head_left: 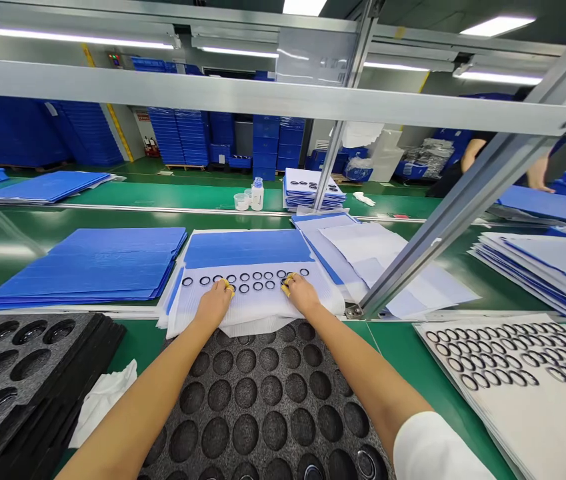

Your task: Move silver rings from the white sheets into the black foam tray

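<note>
Long white fluorescent ceiling strips [63, 37] light the scene brightly from above, leaving only faint, soft shadows. Their glare streaks the glossy green worktop [3, 250]. Wide-angle distortion bends the grey aluminium frame rails [463, 213] toward the edges, though focus stays sharp throughout.

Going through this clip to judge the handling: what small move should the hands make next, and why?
Probably the left hand and right hand should each lift one black ring from the white sheet into the foam tray. Their yellow-covered fingertips rest at the row of rings, and the tray's nearest round pockets look empty.
</note>
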The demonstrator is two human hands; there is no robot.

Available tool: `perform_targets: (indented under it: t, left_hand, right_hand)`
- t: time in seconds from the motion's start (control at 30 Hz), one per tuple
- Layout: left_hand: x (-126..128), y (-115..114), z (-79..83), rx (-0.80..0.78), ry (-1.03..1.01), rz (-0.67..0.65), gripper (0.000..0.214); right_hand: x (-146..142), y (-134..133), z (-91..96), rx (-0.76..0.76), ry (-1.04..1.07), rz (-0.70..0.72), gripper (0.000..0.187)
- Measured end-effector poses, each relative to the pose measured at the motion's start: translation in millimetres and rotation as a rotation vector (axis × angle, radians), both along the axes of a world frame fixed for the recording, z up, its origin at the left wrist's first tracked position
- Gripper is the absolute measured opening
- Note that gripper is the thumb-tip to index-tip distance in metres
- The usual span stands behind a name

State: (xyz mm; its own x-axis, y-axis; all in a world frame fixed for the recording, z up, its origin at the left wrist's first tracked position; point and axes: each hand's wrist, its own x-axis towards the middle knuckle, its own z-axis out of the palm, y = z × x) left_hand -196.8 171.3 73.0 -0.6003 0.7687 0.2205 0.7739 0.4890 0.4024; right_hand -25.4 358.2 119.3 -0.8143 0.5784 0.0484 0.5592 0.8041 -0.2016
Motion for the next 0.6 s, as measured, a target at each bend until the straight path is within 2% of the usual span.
perform_targets:
  t: [0.17, 0.27, 0.37, 0.5, 0.6]
  left_hand:
    - [12, 1, 17.1, 0.183, -0.258, 0.063, 0.037]
    - [25, -9, 26.9, 0.299, -0.467, 0.082, 0.035]
    - [56, -32, 35.4, 0.366, -0.752, 0.017, 0.030]
    - [115, -74, 49.7, 0.352, -1.204, -0.152, 0.048]
    - [153, -102, 61.3, 0.315, -1.467, -0.215, 0.054]
  right_hand:
    - [4, -10, 16.1, -0.176, 0.188, -0.121, 0.031]
    - [23, -30, 19.2, -0.387, 0.345, -0.189, 0.028]
    - [57, -69, 13.9, -0.722, 0.442, -0.186, 0.038]
    - [108, -134, 8.0, -1.172, 0.504, -0.167, 0.049]
    - [136, -174, 10.9, -1.419, 0.527, -0.166, 0.055]
